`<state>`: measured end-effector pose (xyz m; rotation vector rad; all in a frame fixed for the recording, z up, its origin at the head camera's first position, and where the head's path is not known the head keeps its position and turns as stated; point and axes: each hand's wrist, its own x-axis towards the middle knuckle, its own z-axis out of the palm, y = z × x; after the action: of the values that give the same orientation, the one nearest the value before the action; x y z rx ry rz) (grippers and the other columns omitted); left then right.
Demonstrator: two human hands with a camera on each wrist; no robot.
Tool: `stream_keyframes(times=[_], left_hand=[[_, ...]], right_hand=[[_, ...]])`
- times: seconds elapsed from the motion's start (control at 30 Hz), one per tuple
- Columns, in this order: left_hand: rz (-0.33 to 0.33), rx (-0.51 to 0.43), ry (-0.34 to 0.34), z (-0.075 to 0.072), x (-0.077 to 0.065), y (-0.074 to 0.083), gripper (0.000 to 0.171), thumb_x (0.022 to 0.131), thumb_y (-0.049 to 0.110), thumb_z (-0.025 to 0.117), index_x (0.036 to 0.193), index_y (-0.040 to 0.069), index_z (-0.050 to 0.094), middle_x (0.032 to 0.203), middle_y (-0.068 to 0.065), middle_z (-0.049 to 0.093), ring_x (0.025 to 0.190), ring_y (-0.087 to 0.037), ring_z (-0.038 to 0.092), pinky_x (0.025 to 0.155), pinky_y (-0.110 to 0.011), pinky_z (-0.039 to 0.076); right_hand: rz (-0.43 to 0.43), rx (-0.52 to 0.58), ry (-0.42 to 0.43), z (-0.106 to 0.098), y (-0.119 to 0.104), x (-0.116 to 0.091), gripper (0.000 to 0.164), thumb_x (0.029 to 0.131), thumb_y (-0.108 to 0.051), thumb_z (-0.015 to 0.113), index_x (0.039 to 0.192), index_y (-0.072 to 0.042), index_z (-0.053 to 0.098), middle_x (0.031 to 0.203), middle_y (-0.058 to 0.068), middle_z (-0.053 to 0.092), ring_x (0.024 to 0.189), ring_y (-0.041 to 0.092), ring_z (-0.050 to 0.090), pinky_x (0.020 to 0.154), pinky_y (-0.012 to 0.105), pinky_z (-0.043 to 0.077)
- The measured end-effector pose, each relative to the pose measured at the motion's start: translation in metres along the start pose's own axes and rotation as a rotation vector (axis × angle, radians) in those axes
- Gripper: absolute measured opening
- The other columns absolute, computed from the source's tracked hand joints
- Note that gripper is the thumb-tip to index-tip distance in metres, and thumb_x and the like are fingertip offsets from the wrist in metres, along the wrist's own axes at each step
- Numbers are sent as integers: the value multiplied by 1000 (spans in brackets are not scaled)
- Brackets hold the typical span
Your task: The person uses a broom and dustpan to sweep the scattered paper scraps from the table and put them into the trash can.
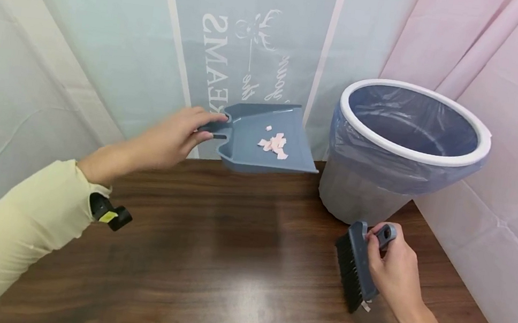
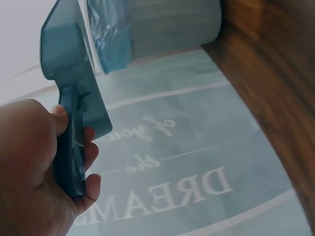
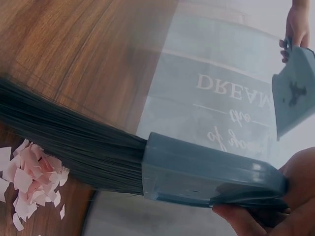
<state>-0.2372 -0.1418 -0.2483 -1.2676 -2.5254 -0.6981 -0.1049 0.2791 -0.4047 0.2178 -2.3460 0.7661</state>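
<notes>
My left hand [image 1: 170,137] holds a blue-grey dustpan [image 1: 244,141] by its handle, raised above the wooden surface. Small pale pink paper scraps [image 1: 274,145] lie on the pan, whose open edge faces right. In the left wrist view, thumb and fingers wrap the dustpan's handle [image 2: 75,152]. My right hand [image 1: 397,275] grips a matching hand brush [image 1: 365,258], its dark bristles pointing left and down. A heap of pink paper scraps [image 3: 37,179] shows beside the bristles in the right wrist view; the brush and hand hide most of it from the head view.
Just right of the dustpan stands a waste bin [image 1: 361,195] with a white rim [image 1: 410,154] and a bluish plastic liner [image 1: 361,158]. A printed cloth [image 1: 248,52] with lettering hangs behind. The dark wooden surface [image 1: 169,258] extends below both hands.
</notes>
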Motion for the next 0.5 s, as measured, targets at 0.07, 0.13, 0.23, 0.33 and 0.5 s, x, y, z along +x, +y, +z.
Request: stream_keyframes(times=[0.07, 0.13, 0.23, 0.33, 0.5], left_hand=[[12, -8, -5, -5, 7, 1, 34, 103, 0, 52, 136, -10, 54, 126, -28, 61, 117, -42, 55, 104, -53, 40], [9, -11, -21, -10, 15, 2, 34, 104, 1, 51, 136, -10, 54, 127, -28, 60, 118, -42, 54, 105, -53, 39], [-17, -28, -50, -18, 31, 4, 35, 105, 2, 50, 137, -11, 53, 132, -28, 59, 123, -41, 53, 109, -52, 38], [-50, -30, -73, -27, 48, 8, 36, 106, 3, 49, 139, -11, 51, 136, -28, 57, 127, -40, 51, 112, -50, 36], [-105, 5, -111, -38, 77, 16, 40, 108, 7, 46, 144, -9, 47, 143, -26, 53, 135, -35, 46, 117, -44, 32]], right_hand=[[2, 2, 0, 1, 0, -1, 23, 87, 12, 67, 105, 1, 57, 89, 11, 70, 51, -2, 40, 47, 15, 34], [2, 1, 0, 1, 0, -1, 22, 88, 12, 67, 105, 0, 57, 89, 11, 70, 51, -2, 40, 46, 15, 34], [-7, -3, 3, 1, 1, -1, 21, 88, 12, 67, 104, 1, 58, 89, 12, 70, 51, -2, 39, 46, 15, 34], [-18, -5, 8, 1, 1, 0, 21, 87, 12, 67, 103, 1, 58, 88, 13, 70, 51, -2, 39, 47, 15, 35], [-18, -9, 7, 2, 2, 0, 21, 88, 11, 67, 103, 1, 58, 87, 13, 69, 51, -2, 40, 47, 15, 35]])
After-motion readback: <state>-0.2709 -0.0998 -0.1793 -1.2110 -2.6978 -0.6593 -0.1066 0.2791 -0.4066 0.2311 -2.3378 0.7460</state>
